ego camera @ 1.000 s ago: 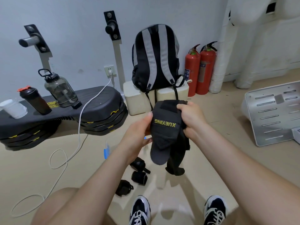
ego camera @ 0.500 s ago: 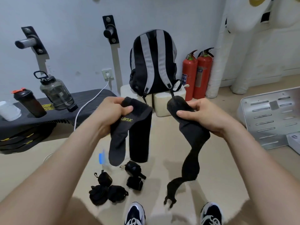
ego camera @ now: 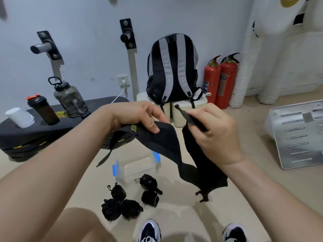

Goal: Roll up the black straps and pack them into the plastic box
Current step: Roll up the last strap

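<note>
My left hand (ego camera: 138, 117) grips one unrolled black strap (ego camera: 162, 142); my right hand (ego camera: 215, 137) pinches the thin end of a second strap (ego camera: 194, 152). Five rolled straps (ego camera: 111, 208) lie on the near floor beside the plastic box (ego camera: 139, 172) (nothing inside it, I think). Packing is not yet begun.

The strap (ego camera: 167, 142) I hold sags above the box (ego camera: 138, 170), barring the straight way down. On my side of it, the rolled straps (ego camera: 111, 206) crowd the floor (ego camera: 253, 126). To its right the ground lies bare up to the metal panel (ego camera: 297, 137).
</note>
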Motion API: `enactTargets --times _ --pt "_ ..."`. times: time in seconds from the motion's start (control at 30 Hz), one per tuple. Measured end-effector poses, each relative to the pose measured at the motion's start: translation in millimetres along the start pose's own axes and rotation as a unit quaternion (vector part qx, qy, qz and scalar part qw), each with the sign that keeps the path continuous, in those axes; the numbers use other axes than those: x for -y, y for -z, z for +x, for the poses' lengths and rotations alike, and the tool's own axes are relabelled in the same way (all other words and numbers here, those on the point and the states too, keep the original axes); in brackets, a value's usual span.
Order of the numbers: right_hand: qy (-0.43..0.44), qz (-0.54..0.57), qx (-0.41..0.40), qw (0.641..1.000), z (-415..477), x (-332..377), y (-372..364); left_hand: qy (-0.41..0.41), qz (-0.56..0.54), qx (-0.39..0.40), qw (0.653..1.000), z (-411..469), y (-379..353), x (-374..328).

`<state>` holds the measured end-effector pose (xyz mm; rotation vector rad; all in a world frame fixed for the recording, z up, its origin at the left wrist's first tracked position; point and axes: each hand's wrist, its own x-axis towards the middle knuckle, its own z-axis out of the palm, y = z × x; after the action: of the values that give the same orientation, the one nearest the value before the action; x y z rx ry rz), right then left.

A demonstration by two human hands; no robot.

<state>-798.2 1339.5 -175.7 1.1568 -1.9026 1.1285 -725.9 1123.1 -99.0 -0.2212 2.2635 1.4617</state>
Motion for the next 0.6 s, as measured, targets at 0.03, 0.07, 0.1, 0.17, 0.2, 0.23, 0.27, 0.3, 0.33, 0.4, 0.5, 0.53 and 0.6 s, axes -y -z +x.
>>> enactTargets --times 0.03,0.07,0.1,0.17,0.2,0.23,0.27,0.3,0.33,0.4,0.5,0.53,0.6 --pt "0.034 -0.023 -0.008 0.999 -2.5 7.5 -3.3 -0.003 -0.008 0.01 1.0 0.0 0.3 -1.5" --pt "0.061 -0.043 -0.012 0.997 -4.7 14.9 -6.5 -0.009 -0.012 0.015 1.0 -0.4 0.0 -3.8" --pt "0.08 -0.061 -0.014 0.995 -6.6 21.3 -9.4 -0.019 -0.011 0.017 1.0 -1.3 -1.4 -6.7" --pt "0.09 -0.089 -0.015 0.992 -8.5 27.9 -14.4 -0.04 0.016 0.011 0.999 -2.8 -3.2 -11.1" --pt "0.088 -0.097 -0.015 0.991 -8.0 28.9 -15.7 -0.044 0.043 0.01 0.998 -4.2 -4.5 -13.3" --pt "0.082 -0.102 -0.019 0.991 -6.7 28.6 -16.3 -0.042 0.073 0.011 0.996 -5.3 -6.2 -15.8" --pt "0.077 -0.107 -0.025 0.991 -5.4 28.0 -16.6 -0.039 0.105 0.012 0.994 -6.2 -7.1 -17.8" --pt "0.074 -0.112 -0.029 0.991 -4.4 28.1 -16.9 -0.037 0.137 0.006 0.99 -7.5 -9.0 -20.2" --pt "0.072 -0.118 -0.032 0.99 -3.2 29.1 -16.9 -0.033 0.165 -0.006 0.986 -8.4 -11.1 -22.7" --pt "0.072 -0.136 -0.037 0.987 -1.4 31.2 -17.3 -0.005 0.192 -0.03 0.981 -8.6 -14.4 -26.0" --pt "0.074 -0.161 -0.049 0.983 -0.5 30.2 -18.4 0.028 0.179 -0.036 0.983 -6.5 -19.6 -23.3" --pt "0.075 -0.162 -0.051 0.983 -0.6 29.2 -18.8 0.025 0.163 -0.04 0.985 -5.7 -20.8 -21.2" --pt "0.077 -0.153 -0.043 0.984 -1.3 26.9 -20.5 0.01 0.097 -0.079 0.992 -3.1 -19.8 -15.3"
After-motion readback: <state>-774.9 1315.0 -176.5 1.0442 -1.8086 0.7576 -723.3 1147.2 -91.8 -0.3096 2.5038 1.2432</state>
